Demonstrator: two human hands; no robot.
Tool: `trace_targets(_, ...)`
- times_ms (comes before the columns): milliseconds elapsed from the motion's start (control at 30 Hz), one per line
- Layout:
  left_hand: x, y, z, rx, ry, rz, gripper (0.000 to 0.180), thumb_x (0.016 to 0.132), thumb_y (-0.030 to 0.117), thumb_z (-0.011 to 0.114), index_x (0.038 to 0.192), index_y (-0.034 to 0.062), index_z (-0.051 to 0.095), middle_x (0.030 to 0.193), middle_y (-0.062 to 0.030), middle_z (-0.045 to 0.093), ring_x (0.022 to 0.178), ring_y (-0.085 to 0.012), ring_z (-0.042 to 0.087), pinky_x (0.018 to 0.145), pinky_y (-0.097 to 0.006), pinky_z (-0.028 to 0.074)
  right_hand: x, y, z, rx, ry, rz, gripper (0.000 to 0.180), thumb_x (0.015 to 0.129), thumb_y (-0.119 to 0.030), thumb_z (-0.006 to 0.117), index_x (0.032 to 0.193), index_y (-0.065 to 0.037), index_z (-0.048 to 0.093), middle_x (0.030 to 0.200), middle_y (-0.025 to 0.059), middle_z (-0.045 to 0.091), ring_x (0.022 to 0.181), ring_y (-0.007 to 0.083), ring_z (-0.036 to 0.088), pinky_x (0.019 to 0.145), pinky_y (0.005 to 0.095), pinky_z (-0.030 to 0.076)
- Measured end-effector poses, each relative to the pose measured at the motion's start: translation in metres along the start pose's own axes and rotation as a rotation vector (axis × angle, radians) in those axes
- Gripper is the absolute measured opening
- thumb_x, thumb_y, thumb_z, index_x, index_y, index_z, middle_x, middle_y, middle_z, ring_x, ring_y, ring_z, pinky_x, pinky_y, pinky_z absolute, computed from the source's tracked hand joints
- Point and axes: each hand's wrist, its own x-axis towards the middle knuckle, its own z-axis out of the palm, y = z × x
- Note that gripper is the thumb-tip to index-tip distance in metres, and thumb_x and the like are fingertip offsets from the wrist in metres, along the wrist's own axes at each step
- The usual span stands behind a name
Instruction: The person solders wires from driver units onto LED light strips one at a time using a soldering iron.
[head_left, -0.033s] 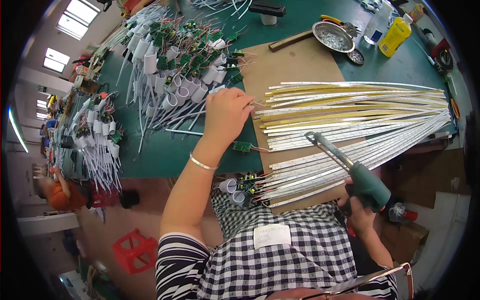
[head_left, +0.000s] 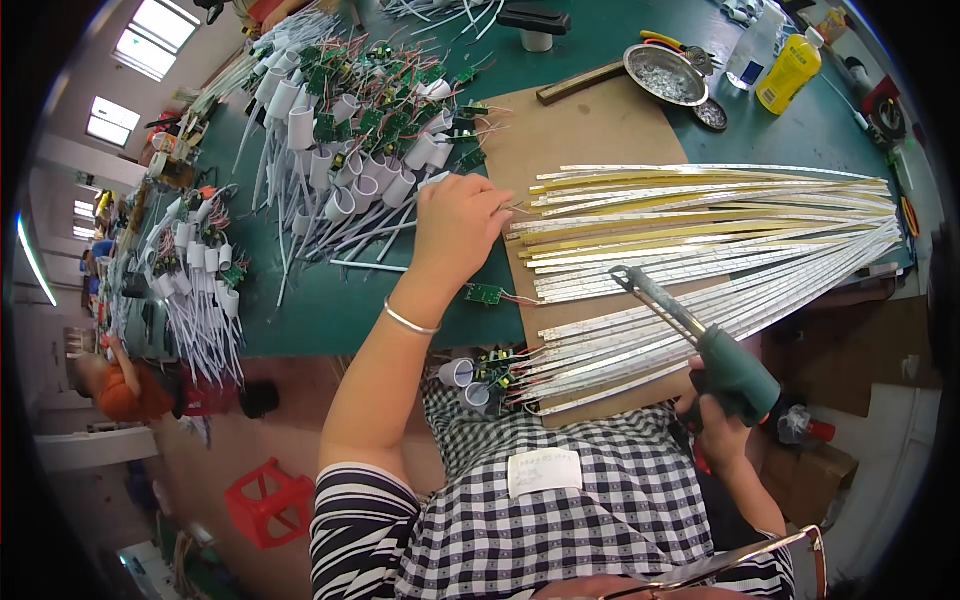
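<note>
My left hand [head_left: 460,222] is closed in a pinch at the left ends of the LED strips [head_left: 700,210]. Thin wires [head_left: 518,208] poke out of its fingertips toward a strip end; whatever else lies under the palm is hidden. My right hand [head_left: 722,430], low on the right, grips a green soldering gun [head_left: 738,372]. Its metal tip [head_left: 625,275] hovers over the strips, pointing up and left. A small green circuit board [head_left: 484,294] with wires reaching a strip end lies below my left hand. More wired boards with white cups [head_left: 457,372] hang at the table's front edge.
A large heap of white tubes, cups and circuit boards [head_left: 370,130] covers the table at left. Brown board [head_left: 600,130] lies under the strips. A metal bowl [head_left: 664,76], pliers [head_left: 665,40], a clear bottle [head_left: 752,50] and a yellow bottle [head_left: 790,72] stand at back right.
My left hand has shifted very slightly to the right. The soldering gun and the strips look the same.
</note>
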Motion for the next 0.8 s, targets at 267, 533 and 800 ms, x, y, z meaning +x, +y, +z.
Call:
trace_targets(267, 0.007, -0.003, 0.018, 0.101, -0.054, 0.048, 0.012, 0.087, 0.018, 0.073, 0.097, 0.0135, 0.077, 0.091, 0.0008, 0.071, 0.093, -0.0214, 0.063, 0.087, -0.04, 0.04, -0.003, 0.008, 0.001, 0.025, 0.073, 0.025, 0.04, 0.097, -0.017, 0.056, 0.133, 0.0, 0.056, 0.087, 0.0074, 0.067, 0.068, 0.0106, 0.06, 0.06, 0.0234, 0.045)
trace_targets(533, -0.034, 0.028, -0.046, -0.456, -0.326, -0.19, 0.005, 0.089, 0.014, 0.07, 0.091, 0.0117, 0.074, 0.09, -0.0001, 0.073, 0.089, -0.0181, 0.064, 0.097, -0.038, 0.034, -0.002, 0.009, -0.005, 0.049, 0.028, 0.088, 0.043, 0.094, -0.01, 0.056, 0.135, 0.003, 0.052, 0.111, 0.0118, 0.066, 0.074, 0.0149, 0.065, 0.066, 0.0269, 0.051)
trace_targets(800, -0.08, 0.062, -0.042, -0.219, -0.221, 0.016, 0.013, 0.08, 0.012, 0.078, 0.09, 0.0146, 0.069, 0.084, 0.0044, 0.069, 0.093, -0.0167, 0.062, 0.098, -0.052, 0.032, 0.002, 0.001, 0.004, 0.045, -0.093, 0.156, 0.043, 0.092, -0.015, 0.057, 0.13, 0.005, 0.054, 0.099, 0.0117, 0.067, 0.072, 0.0185, 0.066, 0.073, 0.0333, 0.054)
